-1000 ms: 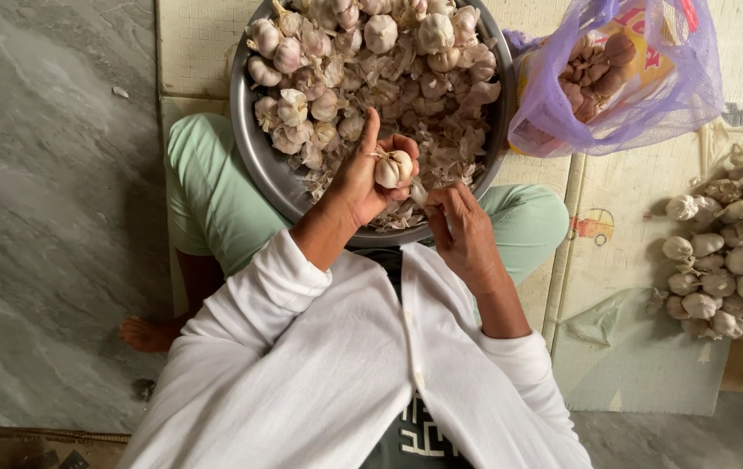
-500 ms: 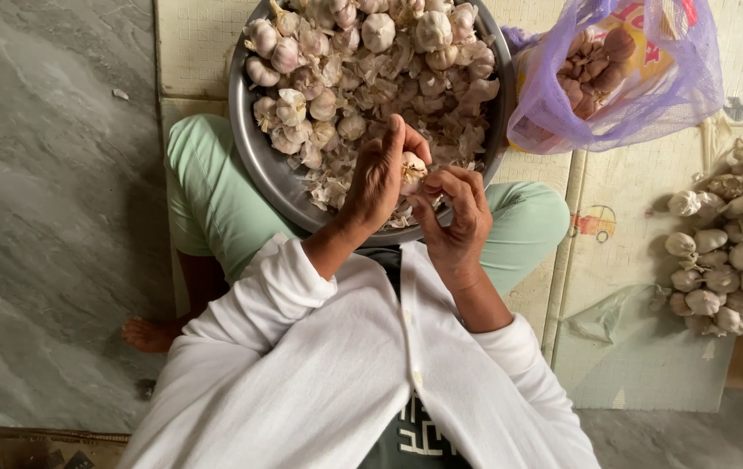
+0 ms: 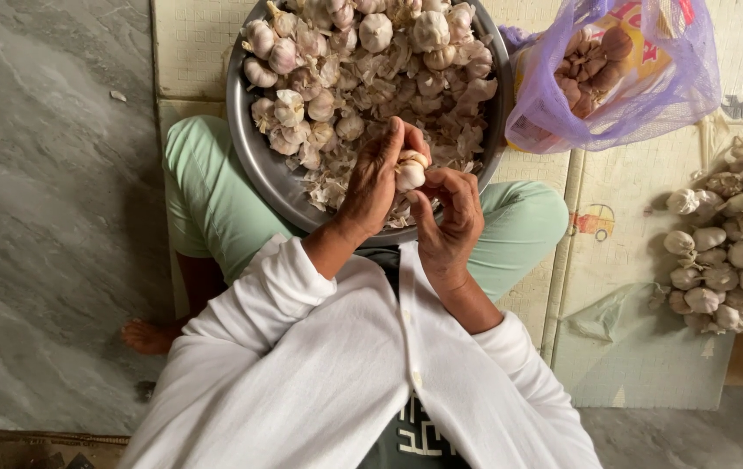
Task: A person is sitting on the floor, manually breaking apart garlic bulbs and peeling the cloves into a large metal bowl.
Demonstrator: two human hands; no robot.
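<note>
A garlic bulb [image 3: 409, 172] is gripped in my left hand [image 3: 373, 182] over the near rim of a round metal bowl [image 3: 260, 165]. My right hand [image 3: 451, 217] is beside it, fingers curled, with fingertips and thumb pinching the same bulb from the right. The bowl rests on my lap and holds several whole garlic bulbs [image 3: 319, 52] mixed with loose papery skins [image 3: 441, 104]. White sleeves cover both forearms.
A purple mesh bag [image 3: 615, 78] with garlic inside lies to the upper right. A pile of garlic bulbs [image 3: 728, 243] sits on a pale mat [image 3: 650, 347] at the right. Grey stone floor [image 3: 41, 217] spreads to the left; my bare foot [image 3: 150, 336] shows there.
My right hand has come up from lower down to meet the bulb held by the left hand. The bulb has been turned between both hands.
</note>
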